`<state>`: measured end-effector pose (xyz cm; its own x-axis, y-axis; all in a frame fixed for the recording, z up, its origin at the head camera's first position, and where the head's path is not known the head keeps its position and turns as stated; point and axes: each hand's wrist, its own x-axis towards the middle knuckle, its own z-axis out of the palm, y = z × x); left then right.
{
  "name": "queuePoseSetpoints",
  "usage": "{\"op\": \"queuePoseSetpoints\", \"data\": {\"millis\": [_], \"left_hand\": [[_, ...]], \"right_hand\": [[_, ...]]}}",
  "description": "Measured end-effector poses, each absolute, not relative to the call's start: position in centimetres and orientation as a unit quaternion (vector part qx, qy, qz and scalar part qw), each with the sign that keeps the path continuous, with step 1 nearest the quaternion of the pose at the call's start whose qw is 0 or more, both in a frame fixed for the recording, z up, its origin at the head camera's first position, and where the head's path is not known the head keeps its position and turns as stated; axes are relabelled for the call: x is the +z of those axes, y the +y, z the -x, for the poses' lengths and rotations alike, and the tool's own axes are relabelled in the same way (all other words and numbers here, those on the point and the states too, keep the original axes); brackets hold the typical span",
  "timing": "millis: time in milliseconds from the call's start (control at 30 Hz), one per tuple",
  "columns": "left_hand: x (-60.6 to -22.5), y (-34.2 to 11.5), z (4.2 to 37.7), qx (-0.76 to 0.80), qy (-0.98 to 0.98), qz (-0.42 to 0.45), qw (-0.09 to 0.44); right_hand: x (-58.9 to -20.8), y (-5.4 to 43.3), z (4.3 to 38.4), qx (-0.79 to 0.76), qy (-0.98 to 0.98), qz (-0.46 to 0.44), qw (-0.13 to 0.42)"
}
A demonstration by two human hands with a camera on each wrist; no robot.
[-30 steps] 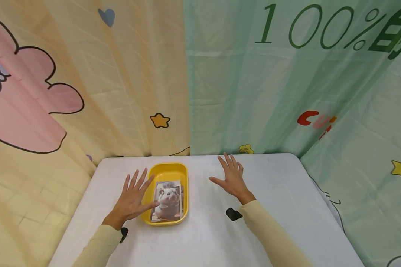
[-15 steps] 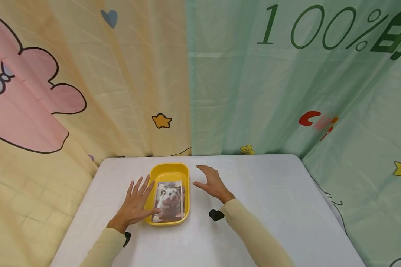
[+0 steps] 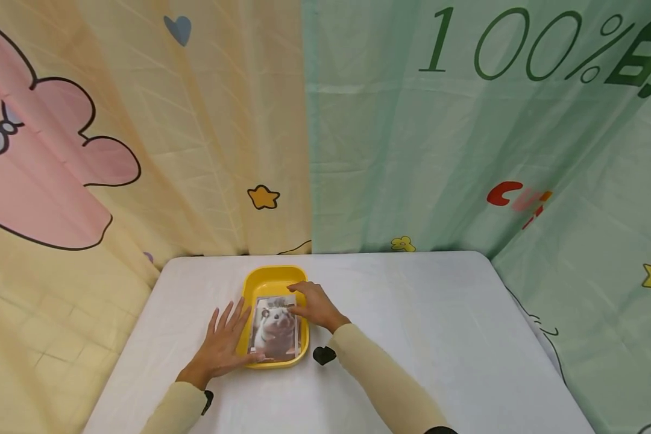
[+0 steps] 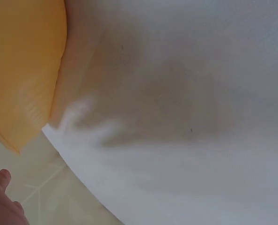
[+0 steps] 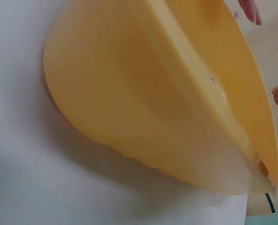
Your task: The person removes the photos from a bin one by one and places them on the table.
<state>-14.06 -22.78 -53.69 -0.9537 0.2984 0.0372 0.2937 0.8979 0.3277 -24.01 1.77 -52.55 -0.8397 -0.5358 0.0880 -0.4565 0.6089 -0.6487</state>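
- The right grip (image 3: 317, 304) was held above the right rim of a yellow plastic tray (image 3: 271, 281), thumb and fingers parted with nothing seen clasped between them; they pointed inward, probably to come at the card from its side. Contact could not be told.
- The left grip (image 3: 219, 346) was spread along the left rim, its thumb over the card's near-left corner, perhaps to steady 1 or both; pressure could not be told.
- Between the 2 grips, a photo card (image 3: 276, 331) of a small furry animal lay inside the tray, toward the near end, presumably kept from sliding off by the raised walls.
- The tray stood left of centre on the white-covered tabletop (image 3: 401, 313), likely for easy reach.
- Behind hung a yellow curtain (image 3: 217, 138) and a green curtain (image 3: 401, 150), seemingly as a screen.
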Motion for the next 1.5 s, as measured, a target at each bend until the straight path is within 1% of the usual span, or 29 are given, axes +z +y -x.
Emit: {"op": "queuePoseSetpoints", "data": {"millis": [167, 433, 533, 733, 800, 1000, 1100, 1167, 1333, 1400, 1500], "left_hand": [[-54.3, -22.9, 13.9, 0.166, 0.974, -0.152, 0.007], [-55.4, -23.6, 13.7, 0.141, 0.975, -0.168, -0.015], [-55.5, -23.6, 13.8, 0.143, 0.976, -0.163, 0.004], [-55.3, -23.4, 13.9, 0.146, 0.977, -0.15, 0.029], [-55.3, -23.4, 13.9, 0.152, 0.976, -0.151, 0.031], [-55.5, -23.4, 13.9, 0.167, 0.974, -0.154, 0.027], [-55.6, -23.5, 13.9, 0.168, 0.974, -0.151, 0.024], [-55.6, -23.5, 13.9, 0.174, 0.973, -0.147, 0.031], [-55.6, -23.4, 13.9, 0.184, 0.971, -0.146, 0.047], [-55.6, -23.5, 13.9, 0.185, 0.97, -0.149, 0.045], [-55.4, -23.5, 13.9, 0.188, 0.97, -0.148, 0.045]], "right_hand": [[-53.3, 0.2, 24.0, -0.343, 0.898, 0.267, 0.07], [-53.9, -1.6, 23.7, -0.344, 0.903, 0.244, 0.084], [-53.9, -2.3, 23.3, -0.338, 0.909, 0.235, 0.062], [-53.4, -3.6, 22.5, -0.398, 0.893, 0.208, 0.04], [-53.4, -4.1, 22.4, -0.428, 0.883, 0.187, 0.037], [-53.7, -5.2, 21.8, -0.509, 0.852, 0.112, 0.052], [-54.3, -5.6, 21.6, -0.511, 0.855, 0.076, 0.049], [-54.7, -5.7, 21.4, -0.504, 0.86, 0.062, 0.04], [-55.7, -6.0, 21.2, -0.48, 0.873, 0.082, 0.004], [-56.0, -6.2, 21.1, -0.465, 0.881, 0.086, -0.006], [-56.2, -6.6, 21.0, -0.437, 0.896, 0.076, 0.002]]}}
